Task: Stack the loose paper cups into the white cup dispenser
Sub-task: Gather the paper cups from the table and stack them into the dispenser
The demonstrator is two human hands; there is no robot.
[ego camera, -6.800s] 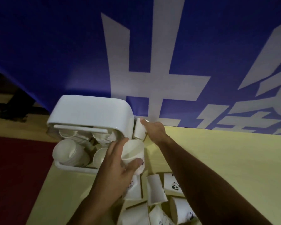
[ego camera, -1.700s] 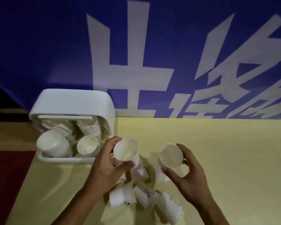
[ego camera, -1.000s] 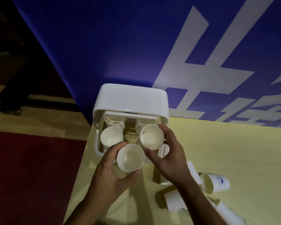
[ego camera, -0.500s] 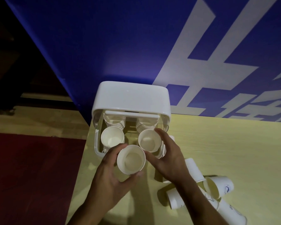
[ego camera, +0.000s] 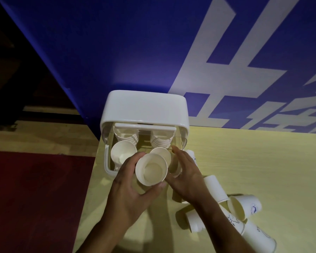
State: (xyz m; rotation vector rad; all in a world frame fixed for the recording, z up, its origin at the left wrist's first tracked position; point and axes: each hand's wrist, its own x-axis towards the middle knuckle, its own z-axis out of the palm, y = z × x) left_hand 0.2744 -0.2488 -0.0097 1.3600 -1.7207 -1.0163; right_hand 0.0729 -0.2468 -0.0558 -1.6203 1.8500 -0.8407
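The white cup dispenser (ego camera: pixel 144 110) stands at the table's back left corner with its front open. Two stacks of paper cups lie inside, the left stack (ego camera: pixel 123 154) and the right stack (ego camera: pixel 161 153), mouths facing me. My left hand (ego camera: pixel 128 194) grips a single paper cup (ego camera: pixel 150 169) just in front of the right stack, partly covering it. My right hand (ego camera: pixel 186 176) lies beside the right stack with its fingers stretched out along the dispenser's right wall and holds nothing that I can see. Several loose cups (ego camera: pixel 244 207) lie tipped over to the right.
The pale yellow table (ego camera: pixel 254 157) ends at its left edge just beside the dispenser; beyond it lie red carpet (ego camera: pixel 35 198) and wooden floor. A blue banner (ego camera: pixel 135 42) with white characters hangs right behind the dispenser. One more loose cup (ego camera: pixel 192 156) sits against the dispenser's right side.
My right hand pushed its cup onto the right stack and loosened its fingers from it. My left hand brought its cup up close to the same stack.
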